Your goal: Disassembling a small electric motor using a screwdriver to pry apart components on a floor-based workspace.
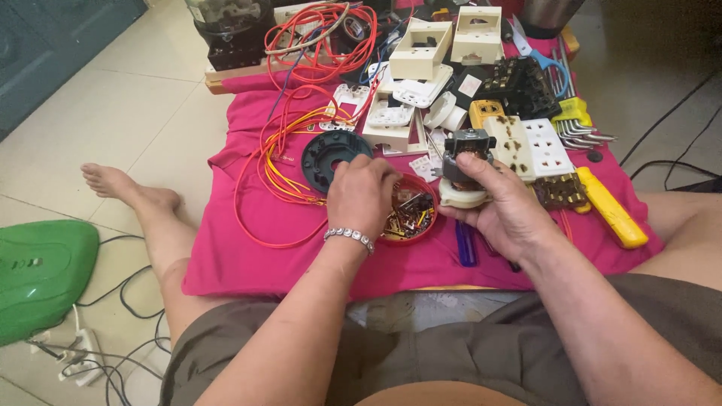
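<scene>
On a tiled floor [113, 113], a pink cloth [248, 256] is carrying wires and sockets while the left hand [361, 194] is dipping curled fingers into a red bowl [410, 214] near its front edge and the right hand [500, 207] is gripping a small motor [465, 162] just beside it.

A matt magenta cloth [248, 256] with soft creases covers the work surface, over a floor of smooth, faintly glossy pale tiles [98, 113]. The right hand [505, 207] holds a small motor [465, 162] of dull grey metal on a cream plastic base. The left hand [362, 194], wearing a shiny beaded metal bracelet [350, 237], rests on a glossy red plastic bowl [410, 213] filled with brassy and steel screws. Nearby lie a matt black plastic disc [331, 154], smooth orange plastic-coated wires [282, 180], white and cream plastic socket plates [545, 146], bright steel hex keys [579, 135], a yellow plastic tool [611, 210] and a glossy green plastic casing [41, 274].
</scene>
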